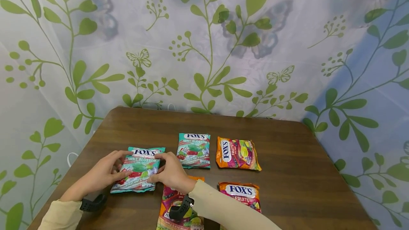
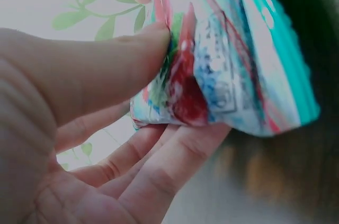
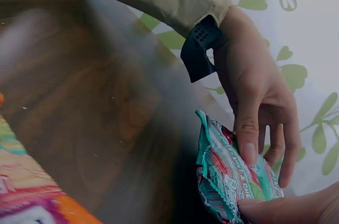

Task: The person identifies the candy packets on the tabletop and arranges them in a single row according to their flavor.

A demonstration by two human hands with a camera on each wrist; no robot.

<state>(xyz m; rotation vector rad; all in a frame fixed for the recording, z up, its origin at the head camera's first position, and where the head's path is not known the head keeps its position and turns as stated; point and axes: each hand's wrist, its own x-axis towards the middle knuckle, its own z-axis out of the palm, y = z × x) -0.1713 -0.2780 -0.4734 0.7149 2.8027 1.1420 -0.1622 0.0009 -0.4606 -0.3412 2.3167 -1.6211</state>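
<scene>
A teal FOX'S Mint Blossom candy bag (image 1: 140, 168) is at the table's left side, between both hands. My left hand (image 1: 103, 173) grips its left edge; in the left wrist view the thumb (image 2: 122, 68) presses the front while the fingers curl beneath. From the other side my right hand (image 1: 175, 174) pinches the right edge, thumb low and index finger near the top corner. The right wrist view shows the same bag (image 3: 233, 173) slightly tilted, with the right thumb (image 3: 280, 211) on its near part.
A second teal mint bag (image 1: 195, 152) lies right of the hands, beside an orange-and-purple fruits bag (image 1: 239, 154). Two more fruits bags, one (image 1: 169, 210) partly under the right wrist and another (image 1: 241, 192) behind the forearm, lie nearer on the brown table (image 1: 297, 173). A leaf-patterned curtain (image 1: 204, 45) hangs behind.
</scene>
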